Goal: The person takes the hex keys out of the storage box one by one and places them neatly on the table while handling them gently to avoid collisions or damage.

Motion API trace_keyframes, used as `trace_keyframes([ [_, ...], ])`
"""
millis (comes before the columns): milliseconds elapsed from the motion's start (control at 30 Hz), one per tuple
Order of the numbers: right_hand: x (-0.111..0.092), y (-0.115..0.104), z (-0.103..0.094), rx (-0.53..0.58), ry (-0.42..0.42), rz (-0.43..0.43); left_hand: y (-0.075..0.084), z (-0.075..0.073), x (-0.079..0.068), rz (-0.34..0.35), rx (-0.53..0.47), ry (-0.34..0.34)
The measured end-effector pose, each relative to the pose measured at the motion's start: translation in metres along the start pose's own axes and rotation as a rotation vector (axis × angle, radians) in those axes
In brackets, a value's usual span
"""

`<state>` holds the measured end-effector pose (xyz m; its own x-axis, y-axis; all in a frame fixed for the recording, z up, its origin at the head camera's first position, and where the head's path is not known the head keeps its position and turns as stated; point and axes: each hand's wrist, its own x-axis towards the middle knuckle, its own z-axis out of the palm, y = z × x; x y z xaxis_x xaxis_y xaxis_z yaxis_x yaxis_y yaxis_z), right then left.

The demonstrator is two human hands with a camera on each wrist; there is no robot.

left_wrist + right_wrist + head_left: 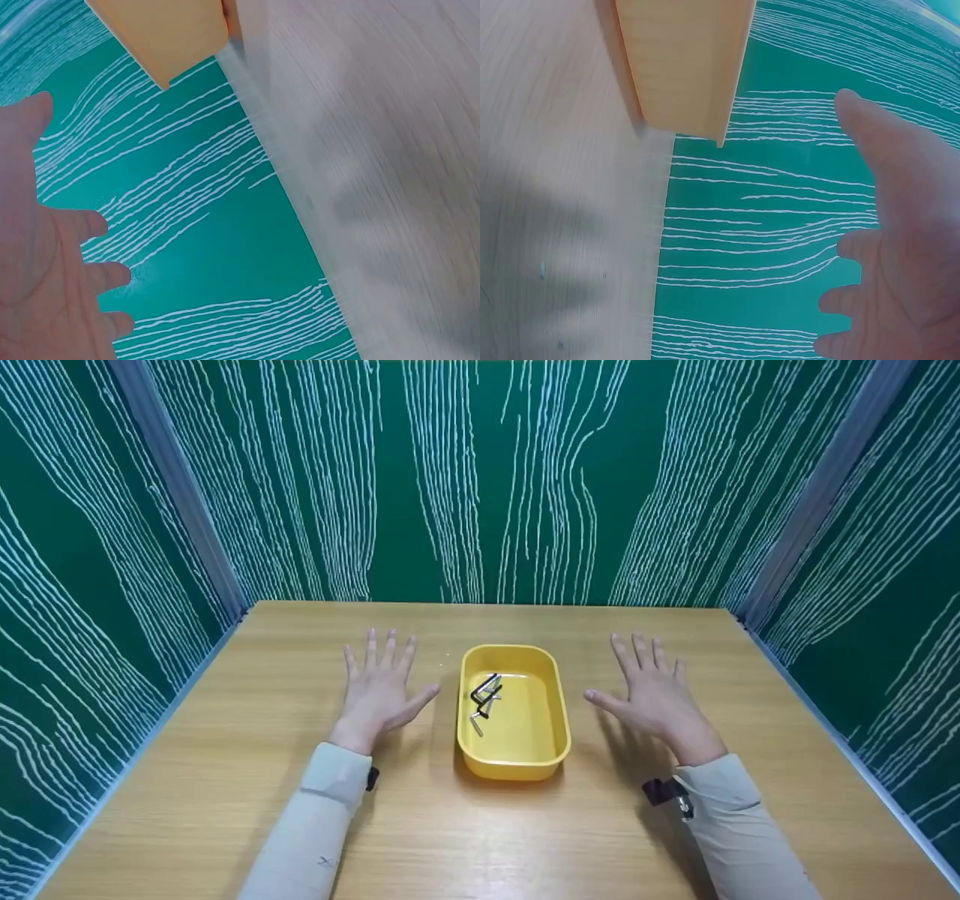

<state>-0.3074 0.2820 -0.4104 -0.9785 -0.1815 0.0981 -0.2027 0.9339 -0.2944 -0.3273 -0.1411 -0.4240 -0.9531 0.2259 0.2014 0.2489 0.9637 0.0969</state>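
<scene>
A yellow plastic bin (pixel 512 771) stands on the table between the two hands. Inside it, along the left side, lie several hex keys (pixel 486 694), some black and some silver, partly overlapping. To the bin's left is my left hand (pixel 381 694), palm down with the fingers spread, apart from the bin. My right hand (pixel 652 697) mirrors it on the other side, fingers spread and thumb toward the bin, holding nothing. Both wrist views show the outer wall of the bin (pixel 172 34) beyond the thumb; the hex keys are hidden there.
The wooden table (pixel 225 780) carries the bin at its middle. Green panels with white wavy lines (pixel 517 495) enclose the back and both sides, with grey posts (pixel 180 480) at the corners. Dark straps with small devices (pixel 666 793) show at the wrists.
</scene>
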Motion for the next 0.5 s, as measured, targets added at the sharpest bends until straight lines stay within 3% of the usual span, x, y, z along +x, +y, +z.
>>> trace_keyframes([
  [500, 0.0043, 0.0013, -0.0092, -0.015, 0.015, -0.016, 0.0015, -0.0053, 0.0044, 0.015, -0.004, -0.047],
])
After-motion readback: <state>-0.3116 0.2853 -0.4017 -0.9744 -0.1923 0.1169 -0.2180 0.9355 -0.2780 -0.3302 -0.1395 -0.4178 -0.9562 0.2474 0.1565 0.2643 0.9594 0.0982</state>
